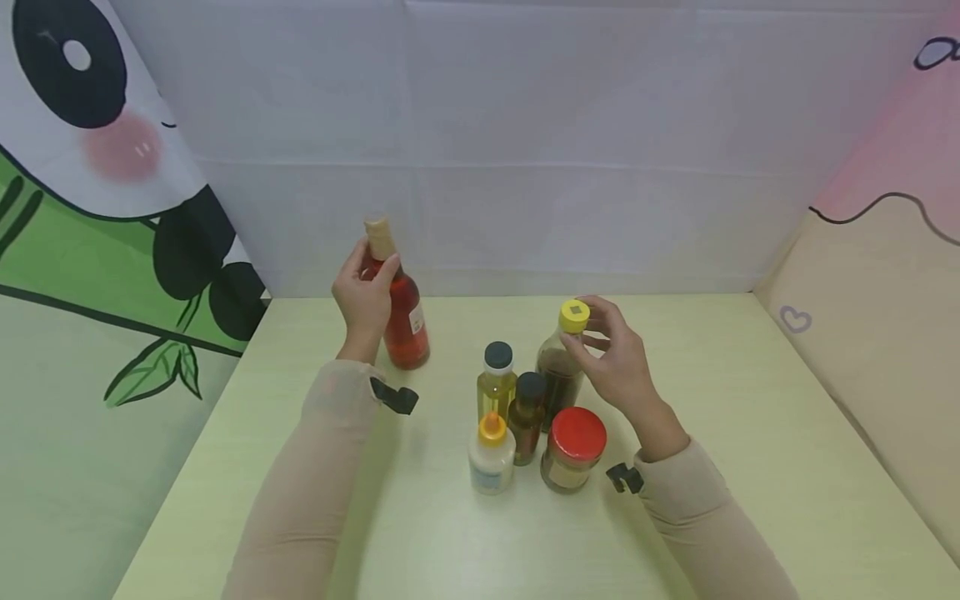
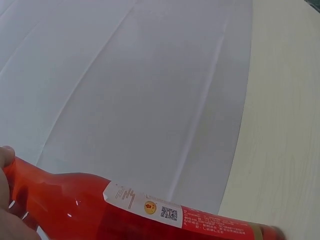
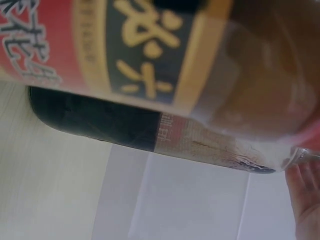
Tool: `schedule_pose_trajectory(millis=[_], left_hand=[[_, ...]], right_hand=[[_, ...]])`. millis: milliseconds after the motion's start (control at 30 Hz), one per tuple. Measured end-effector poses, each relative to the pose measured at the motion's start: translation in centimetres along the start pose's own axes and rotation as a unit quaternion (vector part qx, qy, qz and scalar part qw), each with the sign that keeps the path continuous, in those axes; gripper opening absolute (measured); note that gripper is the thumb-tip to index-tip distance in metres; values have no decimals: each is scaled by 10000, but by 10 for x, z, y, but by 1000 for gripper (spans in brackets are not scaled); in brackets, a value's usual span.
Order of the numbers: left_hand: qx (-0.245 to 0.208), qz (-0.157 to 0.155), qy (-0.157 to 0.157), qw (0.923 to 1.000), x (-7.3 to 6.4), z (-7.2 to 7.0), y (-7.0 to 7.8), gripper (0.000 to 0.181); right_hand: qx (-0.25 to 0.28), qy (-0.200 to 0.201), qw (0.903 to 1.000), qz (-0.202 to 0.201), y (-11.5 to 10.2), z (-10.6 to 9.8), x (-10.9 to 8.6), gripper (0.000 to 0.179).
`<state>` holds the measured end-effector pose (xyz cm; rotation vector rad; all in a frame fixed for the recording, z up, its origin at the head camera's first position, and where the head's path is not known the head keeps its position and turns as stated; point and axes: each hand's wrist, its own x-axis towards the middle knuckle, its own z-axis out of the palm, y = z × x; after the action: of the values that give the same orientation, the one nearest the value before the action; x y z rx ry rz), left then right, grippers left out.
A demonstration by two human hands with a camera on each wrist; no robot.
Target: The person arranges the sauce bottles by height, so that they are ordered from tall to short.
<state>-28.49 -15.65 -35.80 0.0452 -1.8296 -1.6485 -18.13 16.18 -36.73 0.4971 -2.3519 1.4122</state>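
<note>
My left hand (image 1: pixel 363 296) grips the neck of a red glass bottle (image 1: pixel 405 321) with a tan cap, which leans a little at the back left of the table. Its white and red label shows in the left wrist view, where the bottle (image 2: pixel 75 200) runs along the lower edge. With thumb and fingers, my right hand (image 1: pixel 618 358) holds the top of a clear bottle of dark liquid (image 1: pixel 558 375) at its yellow cap. In the right wrist view a jar (image 3: pixel 150 55) hides part of that bottle (image 3: pixel 100 117), and the hand's fingers (image 3: pixel 302 185) show at the right edge.
Just in front of the yellow-capped bottle stand a red-lidded jar (image 1: pixel 573 450), a small brown bottle (image 1: pixel 527 421), a dark-capped bottle of yellow liquid (image 1: pixel 497 387) and a white bottle with an orange nozzle (image 1: pixel 491 462). A pale cloth wall (image 1: pixel 525 225) borders the table's back edge.
</note>
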Motion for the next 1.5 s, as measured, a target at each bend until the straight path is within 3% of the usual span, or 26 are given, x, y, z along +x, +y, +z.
schedule_pose_trajectory(millis=[333,633,867,1067,1500], left_hand=[[5,173,-283,9994,5,-3,-5,43],[30,120,-351,9993,2,6,3,44],[359,254,-493,9978,2,6,-5,44],[345,451,-619,9965,-1,8,-1,43],[408,340,-637,9966,-4,11,-3,48]], right_hand=[[97,78,9999,-27,0,-1,1,54],[96,77,9999,-41,2,-2,2,54],[126,60,9999,12,3,0,2,53],[63,148,9999,11,1,-3,1,54],[75,230,9997,-29,3,-4,1,52]])
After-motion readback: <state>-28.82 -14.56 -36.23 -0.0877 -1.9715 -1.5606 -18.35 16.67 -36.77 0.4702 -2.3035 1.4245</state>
